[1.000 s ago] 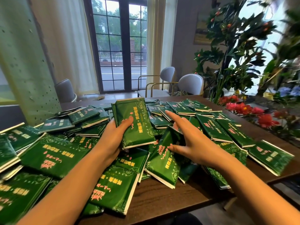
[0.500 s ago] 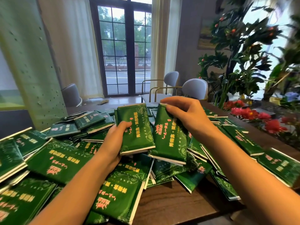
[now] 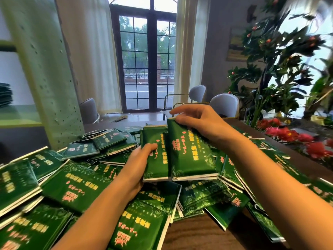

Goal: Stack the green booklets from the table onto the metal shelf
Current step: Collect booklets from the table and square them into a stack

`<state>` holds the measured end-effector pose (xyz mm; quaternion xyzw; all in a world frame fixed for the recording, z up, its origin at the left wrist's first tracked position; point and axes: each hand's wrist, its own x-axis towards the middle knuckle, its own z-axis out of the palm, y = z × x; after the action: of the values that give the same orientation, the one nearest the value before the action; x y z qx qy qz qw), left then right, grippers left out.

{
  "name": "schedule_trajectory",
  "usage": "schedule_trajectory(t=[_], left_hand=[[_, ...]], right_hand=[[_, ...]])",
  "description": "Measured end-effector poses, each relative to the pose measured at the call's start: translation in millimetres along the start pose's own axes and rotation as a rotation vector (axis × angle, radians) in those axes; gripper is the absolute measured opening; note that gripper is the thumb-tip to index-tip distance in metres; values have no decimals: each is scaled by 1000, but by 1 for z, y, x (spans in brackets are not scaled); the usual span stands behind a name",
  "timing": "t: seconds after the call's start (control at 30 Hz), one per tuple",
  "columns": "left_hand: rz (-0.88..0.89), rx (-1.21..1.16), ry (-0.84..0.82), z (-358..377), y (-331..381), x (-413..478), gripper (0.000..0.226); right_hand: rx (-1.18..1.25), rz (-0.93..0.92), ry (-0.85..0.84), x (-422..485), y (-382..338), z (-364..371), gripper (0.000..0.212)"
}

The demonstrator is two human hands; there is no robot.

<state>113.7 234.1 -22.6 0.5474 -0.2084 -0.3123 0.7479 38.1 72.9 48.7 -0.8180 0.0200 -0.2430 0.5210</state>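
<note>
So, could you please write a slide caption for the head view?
Above the booklet-strewn table, left hand and right hand hold two green booklets side by side.

Second booklet [image 3: 191, 156] (higher) overlaps first booklet [image 3: 155, 159].

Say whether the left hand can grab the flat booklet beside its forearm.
Probably not yet: the left hand already grips an upright booklet, though the flat booklet lies on top, mostly uncovered.

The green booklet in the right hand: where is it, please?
Head view, centre: the green booklet is in the right hand, above the booklet heap, overlapping a second booklet in the left hand.
</note>
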Motion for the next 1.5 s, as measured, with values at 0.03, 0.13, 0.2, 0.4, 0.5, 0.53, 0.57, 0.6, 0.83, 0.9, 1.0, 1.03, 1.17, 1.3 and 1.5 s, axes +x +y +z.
schedule_trajectory(t=[0.03, 0.13, 0.2, 0.4, 0.5, 0.53, 0.57, 0.6, 0.83, 0.9, 1.0, 1.03, 1.17, 1.3, 1.5], left_hand=[[2, 7, -22, 1, -1, 0, 19], [24, -5, -70, 4, -2, 1, 26], [30, -52, -83, 5, -2, 2, 33], [67, 17, -113, 4, -2, 1, 44], [84, 4, -55, 0, -2, 3, 33], [90, -23, -24, -1, -2, 4, 31], [93, -60, 14, -3, -1, 5, 31], [95, -101, 50, -4, 0, 6, 31], [133, -259, 232, -11, 2, 11, 37], [127, -268, 248, -10, 3, 11, 40], [111, -261, 262, -9, 2, 12, 41], [109, -262, 265, -9, 1, 12, 40], [103, -258, 274, -9, 0, 13, 41], [115, -229, 266, -9, 0, 14, 38], [151, -64, 291, -6, -4, 15, 33]], right_hand=[[-45, -10, 15, 2, 2, 5, 18], [-242, -86, 78, 7, 8, 21, 19], [-345, -161, 114, 8, 10, 33, 22], [-379, -292, 170, 12, 18, 49, 23], [-318, -238, 243, 13, 23, 39, 25], [-336, -188, 247, 13, 27, 33, 26], [-391, -133, 234, 13, 32, 27, 27], [-479, -82, 206, 13, 38, 20, 28], [-1154, 268, -206, -17, 64, 2, 75], [-1155, 257, -214, -22, 69, 0, 77], [-1155, 184, -198, -25, 74, -2, 68], [-1161, 140, -188, -25, 76, -2, 62], [-1132, -65, -43, -27, 81, -4, 39], [-881, -203, 264, -24, 79, -5, 29], [-475, -305, 534, -20, 61, 3, 40]])
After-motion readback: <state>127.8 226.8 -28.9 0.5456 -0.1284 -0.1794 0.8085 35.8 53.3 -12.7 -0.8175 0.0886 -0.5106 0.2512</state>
